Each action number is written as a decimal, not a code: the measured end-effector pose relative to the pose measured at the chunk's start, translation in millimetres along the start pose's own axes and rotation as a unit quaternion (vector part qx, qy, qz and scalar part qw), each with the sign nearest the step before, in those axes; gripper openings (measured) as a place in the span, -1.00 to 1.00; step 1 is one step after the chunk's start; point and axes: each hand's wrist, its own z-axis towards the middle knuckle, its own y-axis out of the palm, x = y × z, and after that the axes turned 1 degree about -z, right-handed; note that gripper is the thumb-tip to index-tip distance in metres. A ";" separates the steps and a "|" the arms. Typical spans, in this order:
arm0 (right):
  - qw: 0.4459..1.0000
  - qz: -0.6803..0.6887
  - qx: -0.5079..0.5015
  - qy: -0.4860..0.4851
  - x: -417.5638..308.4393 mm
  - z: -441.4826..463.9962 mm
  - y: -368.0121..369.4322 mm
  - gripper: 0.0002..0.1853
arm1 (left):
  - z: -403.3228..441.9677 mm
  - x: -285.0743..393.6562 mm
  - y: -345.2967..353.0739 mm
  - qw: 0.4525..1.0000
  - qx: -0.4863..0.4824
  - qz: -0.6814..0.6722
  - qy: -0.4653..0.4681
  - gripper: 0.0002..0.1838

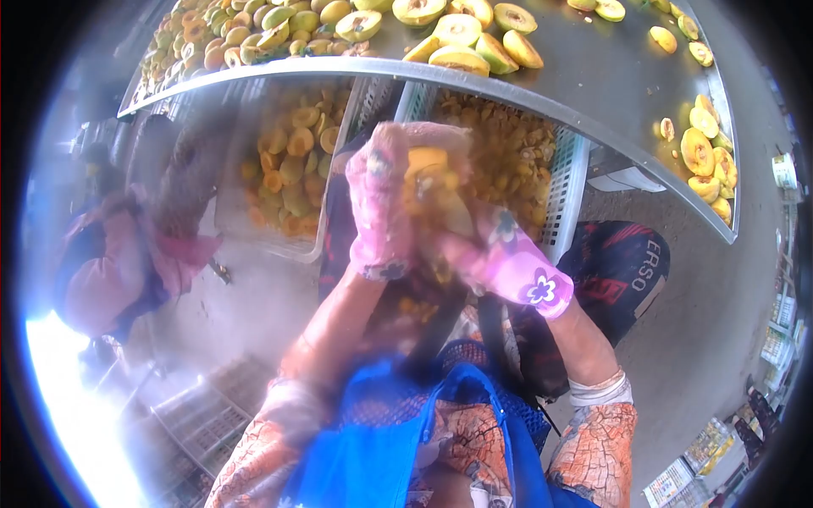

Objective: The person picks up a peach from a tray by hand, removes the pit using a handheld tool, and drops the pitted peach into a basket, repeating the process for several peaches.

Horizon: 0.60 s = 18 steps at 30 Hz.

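My left hand (383, 199), in a pink glove, is raised in the middle of the view with its fingers closed around a yellow fruit piece (426, 169). Close below and to the right, my right hand (508, 258), in a pink glove with a flower print, is blurred at the fingers and reaches toward the fruit. Whether it holds anything cannot be made out. Behind my hands stands a crate (569, 186) with many small yellow-brown pieces. A second bin (332, 182) of halved fruit is to the left.
Above, a metal table (593, 76) carries many cut fruit halves (457, 30), with more at its right corner (699, 152). A co-worker in pink sleeves (110, 271) is at the left. Empty-looking crates (203, 423) lie at lower left. Stacked goods (694, 457) line the lower right.
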 end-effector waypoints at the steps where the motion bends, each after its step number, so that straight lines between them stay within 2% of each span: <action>1: 0.996 -0.061 -0.069 -0.006 3.1 -2.2 1.5 -0.56 | -4.1 3.8 -0.7 0.998 0.018 0.054 -0.011 -0.27; 3: 0.993 -0.031 -0.110 0.017 20.1 -1.6 12.3 -0.52 | -1.2 15.3 6.6 0.998 0.046 0.035 -0.034 -0.28; 5: 0.989 -0.100 0.023 -0.107 23.7 -0.5 15.8 -0.53 | 4.7 17.0 7.1 0.992 0.011 0.059 -0.113 -0.27; 6: 0.989 -0.100 0.026 -0.107 24.7 -2.5 14.4 -0.53 | 6.1 16.7 7.3 0.992 0.009 0.060 -0.112 -0.27; 7: 0.995 0.090 -0.035 -0.002 14.0 -3.5 5.7 -0.55 | 6.6 15.5 8.2 0.994 -0.001 0.071 -0.077 -0.28; 8: 0.951 0.276 -0.096 0.104 7.0 -5.5 1.1 -0.56 | 5.5 13.3 9.3 0.996 -0.011 0.082 -0.044 -0.29; 12: 0.945 0.313 -0.049 0.077 -2.6 -2.6 -6.4 -0.66 | 8.4 7.4 8.6 0.999 0.010 0.045 -0.003 -0.29; 13: 0.882 0.440 -0.125 0.113 -5.3 -2.1 -15.9 -0.69 | 11.8 7.8 2.4 0.998 -0.050 0.041 0.011 -0.38; 14: 0.795 0.555 -0.197 0.146 -6.1 -1.7 -20.8 -0.70 | 15.1 6.4 -1.1 0.993 -0.110 0.037 0.024 -0.47; 18: 0.818 0.505 -0.194 0.197 -7.8 2.5 -22.3 -0.69 | 27.0 -4.8 -6.4 0.988 -0.146 -0.039 -0.027 -0.49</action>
